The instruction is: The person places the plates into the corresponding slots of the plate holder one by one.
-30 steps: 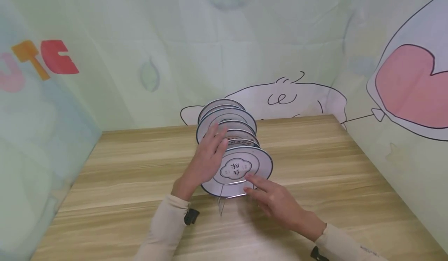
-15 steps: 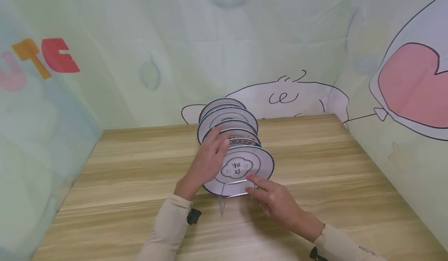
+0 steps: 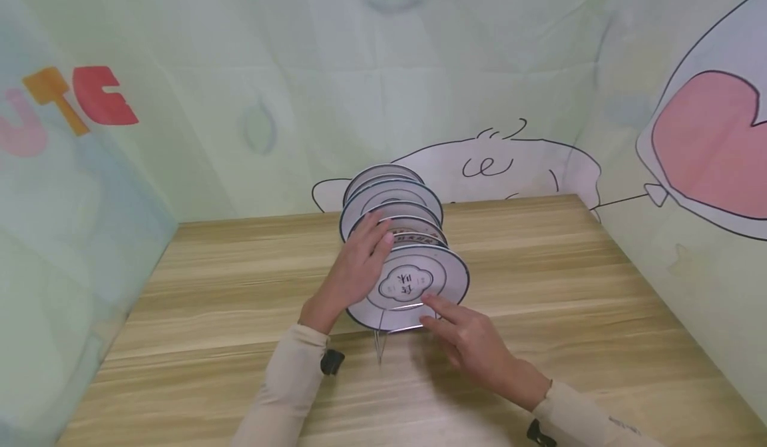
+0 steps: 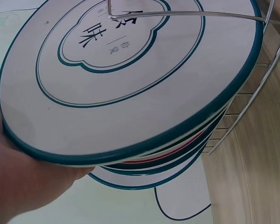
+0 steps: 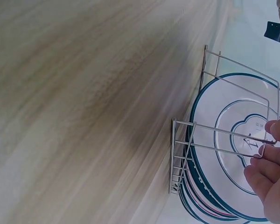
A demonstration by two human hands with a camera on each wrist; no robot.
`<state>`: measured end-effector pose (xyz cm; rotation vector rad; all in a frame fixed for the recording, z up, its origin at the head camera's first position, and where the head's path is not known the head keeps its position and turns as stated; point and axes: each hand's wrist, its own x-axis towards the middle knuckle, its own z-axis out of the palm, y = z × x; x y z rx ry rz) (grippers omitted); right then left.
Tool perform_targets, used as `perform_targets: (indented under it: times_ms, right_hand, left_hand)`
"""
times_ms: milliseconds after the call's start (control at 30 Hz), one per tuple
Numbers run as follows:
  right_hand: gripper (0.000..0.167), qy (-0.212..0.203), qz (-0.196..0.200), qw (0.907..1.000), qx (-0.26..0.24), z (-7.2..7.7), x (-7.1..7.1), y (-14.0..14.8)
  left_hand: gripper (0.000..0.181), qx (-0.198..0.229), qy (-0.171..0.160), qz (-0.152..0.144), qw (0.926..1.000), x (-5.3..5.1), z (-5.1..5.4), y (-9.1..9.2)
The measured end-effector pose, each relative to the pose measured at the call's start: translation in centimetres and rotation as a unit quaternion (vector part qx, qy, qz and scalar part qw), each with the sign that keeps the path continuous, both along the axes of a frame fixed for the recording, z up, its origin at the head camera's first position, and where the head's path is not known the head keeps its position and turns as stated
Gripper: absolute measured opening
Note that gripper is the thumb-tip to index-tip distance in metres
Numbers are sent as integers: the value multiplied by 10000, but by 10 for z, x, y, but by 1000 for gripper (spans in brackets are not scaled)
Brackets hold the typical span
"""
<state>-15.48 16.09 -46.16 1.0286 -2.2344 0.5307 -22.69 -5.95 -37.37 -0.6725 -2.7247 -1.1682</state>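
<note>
Several white plates with dark blue-green rims stand on edge, one behind another, in a metal wire dish rack (image 3: 380, 340) on the table. The front plate (image 3: 413, 264) faces me and carries dark characters inside a scalloped outline. Along the left edges of the plates lies my left hand (image 3: 356, 267), its fingers extended. In the left wrist view that hand (image 4: 28, 186) touches the plate's rim, its fingers mostly hidden behind it. My right hand (image 3: 476, 344) pinches the rack's front wire at its right corner; the right wrist view shows its fingers (image 5: 266, 170) around the wire.
The wood-grain table (image 3: 240, 280) extends on both sides of the rack. Behind it hangs a pale green backdrop (image 3: 287, 100) with cartoon drawings, close to the rearmost plates. Similar printed walls border the table's left and right.
The rack, its plates and both hands sit very slightly farther toward the back wall in the head view. Each hand keeps the same contact.
</note>
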Motion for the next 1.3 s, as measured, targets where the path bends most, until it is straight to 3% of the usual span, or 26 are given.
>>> perform_targets:
  times_ms: [467,800,1300]
  right_hand:
    - [22,-101,-47,9999,2,0,-13,-3]
    - [22,-358,-105,9993,79,2,-24,-3]
    - [20,-360,-205,9990,160,4,-37,-7]
  left_hand:
    - [55,-171,-78,-53,9998,-16,0,-2]
    - [55,-146,-111,-67,9998,-31,-1,-2]
    - [56,-74,-160,-84,9998,-46,-2,-5]
